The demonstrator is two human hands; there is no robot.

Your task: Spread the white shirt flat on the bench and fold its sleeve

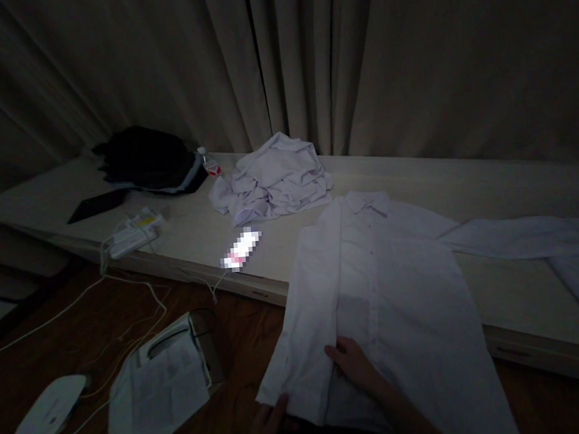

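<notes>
White cotton, buttoned and collared, is spread front-up across the near right part of a pale wooden ledge: a long-sleeved shirt is laid with its collar toward the far curtain and its hem hanging over the near edge. One sleeve is stretched out flat to the right along the ledge.

The left hand is seen at the bottom of the view, its fingers curled around the near left corner of the hem, which is gripped. The right hand is laid on the lower front of the shirt, just right of the folded-in left panel, with the fingers extended and pressed flat on the cloth; whether any fabric is pinched under it cannot be told.

A crumpled heap of white garments is piled farther back, left of the collar. A lit phone is lying between that heap and the ledge's near edge, with a cable trailing off. Farther left, a white power strip and a dark bag are placed on the ledge. On the brown floor at the near left, a white paper bag and a white router are seen among cords. Beige curtains are hung behind everything.
</notes>
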